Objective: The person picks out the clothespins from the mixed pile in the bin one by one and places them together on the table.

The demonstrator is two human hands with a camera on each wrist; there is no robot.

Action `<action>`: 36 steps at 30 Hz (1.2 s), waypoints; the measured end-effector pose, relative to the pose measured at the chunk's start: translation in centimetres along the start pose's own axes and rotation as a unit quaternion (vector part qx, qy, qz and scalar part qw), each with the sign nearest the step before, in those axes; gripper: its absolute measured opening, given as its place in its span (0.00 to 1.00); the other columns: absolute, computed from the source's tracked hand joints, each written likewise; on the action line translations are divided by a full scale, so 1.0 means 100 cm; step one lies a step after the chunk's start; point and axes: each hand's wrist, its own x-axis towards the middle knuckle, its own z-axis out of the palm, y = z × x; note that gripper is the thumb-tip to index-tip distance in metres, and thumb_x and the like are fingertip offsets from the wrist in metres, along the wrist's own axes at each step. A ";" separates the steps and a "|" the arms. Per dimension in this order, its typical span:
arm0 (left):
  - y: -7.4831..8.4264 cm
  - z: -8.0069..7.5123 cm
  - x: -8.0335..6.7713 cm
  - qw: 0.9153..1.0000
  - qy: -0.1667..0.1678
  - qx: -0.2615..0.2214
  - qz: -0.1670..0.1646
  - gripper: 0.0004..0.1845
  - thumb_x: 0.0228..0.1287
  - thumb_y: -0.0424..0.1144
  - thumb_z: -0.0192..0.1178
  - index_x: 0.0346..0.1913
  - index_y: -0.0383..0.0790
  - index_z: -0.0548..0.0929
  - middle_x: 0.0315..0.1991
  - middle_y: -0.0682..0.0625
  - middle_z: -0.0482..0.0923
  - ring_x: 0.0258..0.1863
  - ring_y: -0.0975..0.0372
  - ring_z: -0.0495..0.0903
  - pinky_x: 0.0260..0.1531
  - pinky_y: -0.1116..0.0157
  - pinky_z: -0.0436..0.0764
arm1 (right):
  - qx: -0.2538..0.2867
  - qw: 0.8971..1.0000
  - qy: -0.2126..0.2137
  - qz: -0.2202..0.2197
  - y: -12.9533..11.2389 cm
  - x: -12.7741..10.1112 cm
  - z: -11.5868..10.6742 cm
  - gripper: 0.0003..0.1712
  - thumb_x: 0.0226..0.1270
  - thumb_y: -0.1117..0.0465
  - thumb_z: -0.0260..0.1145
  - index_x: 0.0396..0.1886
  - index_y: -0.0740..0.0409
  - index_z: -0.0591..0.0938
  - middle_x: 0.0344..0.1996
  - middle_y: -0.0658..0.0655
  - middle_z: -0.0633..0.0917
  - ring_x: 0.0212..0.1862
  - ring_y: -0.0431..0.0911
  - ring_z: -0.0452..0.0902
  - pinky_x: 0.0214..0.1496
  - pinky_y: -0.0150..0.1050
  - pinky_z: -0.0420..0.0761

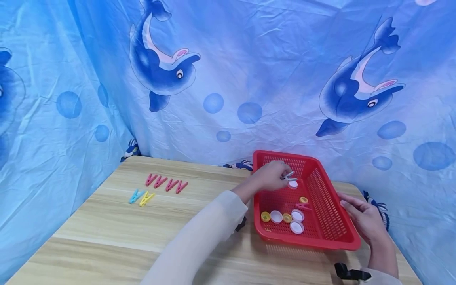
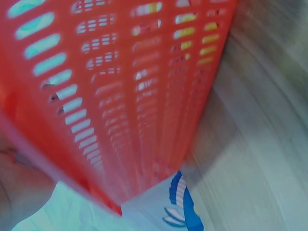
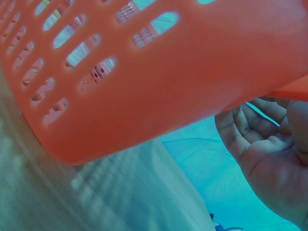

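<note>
The left hand (image 1: pixel 272 175) pinches a grey clothespin (image 1: pixel 287 176) inside the red basket (image 1: pixel 329 227); the right hand (image 1: pixel 363 217), fingers relaxed, touches its right rim; four white caps, three yellow caps and one pink clothespin (image 1: pixel 303 206) lie within; six clothespins rest on the table (image 1: pixel 117 229).

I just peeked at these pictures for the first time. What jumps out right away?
The bright red basket on the right of the wooden table grabs the eye, with bottle caps lying inside. The left hand reaches in and pinches a clothespin, while the right hand rests at the basket's right rim. Behind it all hangs a blue dolphin curtain, and colourful clothespins lie in rows on the table's left.
</note>
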 end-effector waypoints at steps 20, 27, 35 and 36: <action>-0.042 -0.044 -0.047 0.998 0.055 0.011 0.024 0.17 0.66 0.36 0.66 0.56 0.35 0.85 0.39 0.52 0.80 0.37 0.64 0.76 0.36 0.71 0.79 | 0.021 1.000 -0.004 0.000 0.002 -0.001 -0.001 0.41 0.71 0.44 0.68 0.76 0.58 0.69 0.44 0.29 0.83 0.45 0.31 0.84 0.43 0.36 0.87; -0.065 -0.056 -0.068 0.996 0.077 0.028 0.047 0.09 0.64 0.32 0.65 0.46 0.37 0.86 0.33 0.51 0.80 0.31 0.62 0.75 0.32 0.68 0.76 | 0.042 0.999 -0.008 0.006 0.001 -0.001 -0.001 0.40 0.70 0.45 0.68 0.76 0.57 0.70 0.44 0.31 0.85 0.44 0.33 0.85 0.43 0.37 0.87; -0.094 -0.068 -0.099 0.993 0.092 0.065 0.029 0.13 0.60 0.33 0.67 0.48 0.34 0.86 0.36 0.51 0.79 0.36 0.61 0.76 0.39 0.63 0.79 | 0.046 0.999 -0.010 0.002 0.000 0.000 -0.001 0.40 0.71 0.46 0.68 0.76 0.58 0.70 0.44 0.30 0.85 0.44 0.33 0.85 0.43 0.37 0.87; -0.098 -0.069 -0.103 0.993 0.093 0.068 0.026 0.13 0.61 0.33 0.67 0.48 0.34 0.86 0.36 0.50 0.79 0.36 0.61 0.77 0.39 0.63 0.79 | 0.044 0.999 -0.009 0.002 0.000 0.000 -0.001 0.39 0.71 0.45 0.68 0.76 0.58 0.70 0.44 0.30 0.85 0.44 0.33 0.85 0.43 0.37 0.87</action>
